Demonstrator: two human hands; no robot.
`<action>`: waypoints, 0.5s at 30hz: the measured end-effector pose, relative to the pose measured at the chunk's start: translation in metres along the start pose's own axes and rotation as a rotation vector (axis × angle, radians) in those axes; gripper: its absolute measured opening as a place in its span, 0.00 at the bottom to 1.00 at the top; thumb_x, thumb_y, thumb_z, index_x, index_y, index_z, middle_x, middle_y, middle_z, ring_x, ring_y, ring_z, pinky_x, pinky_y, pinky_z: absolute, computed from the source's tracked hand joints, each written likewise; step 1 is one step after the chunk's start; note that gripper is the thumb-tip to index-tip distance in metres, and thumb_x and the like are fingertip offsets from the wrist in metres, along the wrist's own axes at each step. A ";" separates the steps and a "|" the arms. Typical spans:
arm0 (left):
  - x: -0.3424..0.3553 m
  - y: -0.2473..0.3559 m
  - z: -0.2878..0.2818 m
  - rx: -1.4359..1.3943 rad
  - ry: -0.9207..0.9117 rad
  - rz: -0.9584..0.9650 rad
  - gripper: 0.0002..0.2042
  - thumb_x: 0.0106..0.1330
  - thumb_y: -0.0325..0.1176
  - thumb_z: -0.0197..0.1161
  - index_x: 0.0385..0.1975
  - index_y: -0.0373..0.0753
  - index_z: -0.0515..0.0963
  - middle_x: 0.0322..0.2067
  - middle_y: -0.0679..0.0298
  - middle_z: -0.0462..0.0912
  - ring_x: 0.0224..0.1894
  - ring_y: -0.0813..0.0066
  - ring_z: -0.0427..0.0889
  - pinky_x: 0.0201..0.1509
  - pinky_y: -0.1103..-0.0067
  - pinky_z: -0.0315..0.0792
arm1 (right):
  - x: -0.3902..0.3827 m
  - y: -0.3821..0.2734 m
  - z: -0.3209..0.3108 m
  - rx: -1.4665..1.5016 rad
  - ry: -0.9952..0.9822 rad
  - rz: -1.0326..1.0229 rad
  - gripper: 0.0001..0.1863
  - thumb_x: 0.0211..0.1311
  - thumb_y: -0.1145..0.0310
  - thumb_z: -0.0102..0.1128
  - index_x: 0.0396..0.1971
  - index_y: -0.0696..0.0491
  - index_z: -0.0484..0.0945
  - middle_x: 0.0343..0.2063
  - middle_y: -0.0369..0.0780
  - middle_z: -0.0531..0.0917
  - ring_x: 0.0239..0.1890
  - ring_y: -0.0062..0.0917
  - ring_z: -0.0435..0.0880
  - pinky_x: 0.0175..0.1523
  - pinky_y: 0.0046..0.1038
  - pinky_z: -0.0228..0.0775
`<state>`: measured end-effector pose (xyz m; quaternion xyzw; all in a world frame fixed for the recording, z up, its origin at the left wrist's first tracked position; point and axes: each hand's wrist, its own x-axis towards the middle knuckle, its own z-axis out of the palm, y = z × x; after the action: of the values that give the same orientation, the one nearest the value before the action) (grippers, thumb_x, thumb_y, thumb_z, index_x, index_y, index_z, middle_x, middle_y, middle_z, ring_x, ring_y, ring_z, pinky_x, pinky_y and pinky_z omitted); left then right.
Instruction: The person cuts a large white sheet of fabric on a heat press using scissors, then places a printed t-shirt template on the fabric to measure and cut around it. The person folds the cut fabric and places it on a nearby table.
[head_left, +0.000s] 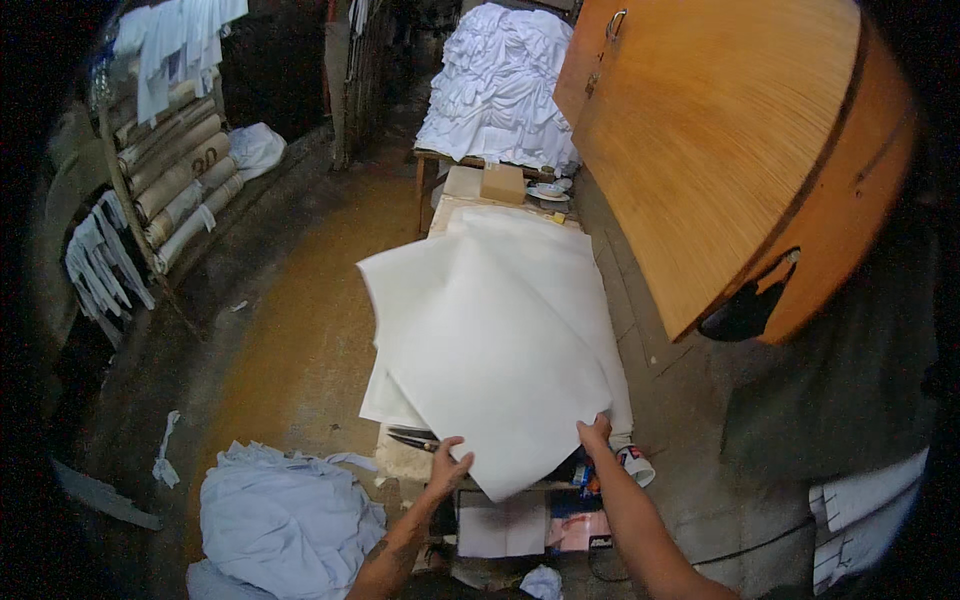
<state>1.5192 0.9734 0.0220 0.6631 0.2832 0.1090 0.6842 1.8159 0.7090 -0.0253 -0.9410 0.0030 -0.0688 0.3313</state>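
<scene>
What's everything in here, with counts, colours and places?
Worktable: one, pale, centre
Large sheets: several, white, on worktable
Scissors: one pair, dark, worktable's near left
Cup: one, mostly white, worktable's near right
Cardboard box: one, tan, worktable's far end
Fabric heaps: two, whitish, top centre, lower left
Rolls: several, beige, left
Hanging cloths: several, whitish, left
Wooden cabinet: one, orange-brown, right
Left hand: one, bare, holding top sheet's left edge
Right hand: one, bare, holding its right corner

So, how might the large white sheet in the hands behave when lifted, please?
The white sheet is probably fairly stiff, since it spans left hand and right hand without crumpling. It is likely light, as each hand holds just an edge. Being wide and thin, it may bend.
</scene>
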 end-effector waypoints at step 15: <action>0.102 -0.002 -0.007 0.426 -0.184 0.363 0.23 0.52 0.28 0.63 0.50 0.35 0.72 0.49 0.49 0.76 0.53 0.50 0.74 0.59 0.68 0.67 | -0.018 -0.049 -0.071 0.160 0.176 -0.035 0.30 0.49 0.80 0.59 0.56 0.66 0.65 0.53 0.58 0.71 0.60 0.46 0.67 0.64 0.39 0.59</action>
<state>1.5981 1.0324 -0.0044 0.8388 0.1131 0.1071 0.5217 1.7870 0.7034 0.0580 -0.9018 0.0100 -0.1569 0.4026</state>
